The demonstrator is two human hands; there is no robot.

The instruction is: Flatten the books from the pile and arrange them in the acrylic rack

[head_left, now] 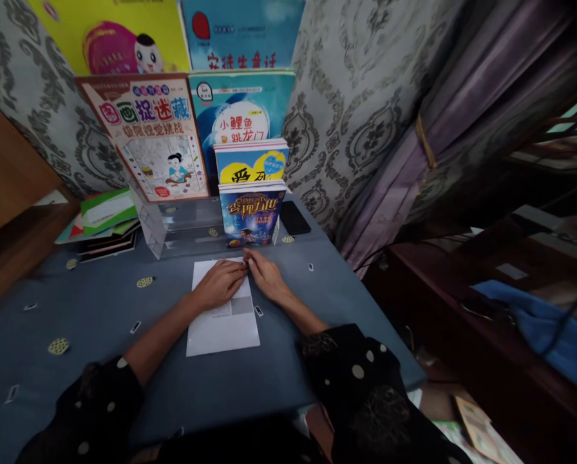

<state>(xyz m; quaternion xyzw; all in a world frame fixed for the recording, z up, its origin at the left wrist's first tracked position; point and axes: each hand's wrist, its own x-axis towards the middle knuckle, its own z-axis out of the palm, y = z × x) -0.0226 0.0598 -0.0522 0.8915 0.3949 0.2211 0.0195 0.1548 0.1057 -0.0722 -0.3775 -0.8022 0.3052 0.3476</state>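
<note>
A thin white booklet or stack of paper [223, 335] lies on the blue tablecloth, with a small grey printed block partly covered. My left hand [221, 282] rests flat across its upper part, fingers stretched to the right. At the upper right corner of the paper is my right hand [266, 276], its fingers drawn together close to the left fingertips. Something small and dark shows between the two hands, too small to name. Just beyond them stands a dark blue book [252, 216], frontmost in a clear stepped rack [187, 235].
Taller picture books, including a brown-bordered one [148, 142], fill the rack's back tiers. A black phone [295, 218] lies to its right. Stacked books [107, 216] lie at the left. A tied purple curtain [404, 154] hangs beyond the table's right edge, near a blue cloth [539, 328].
</note>
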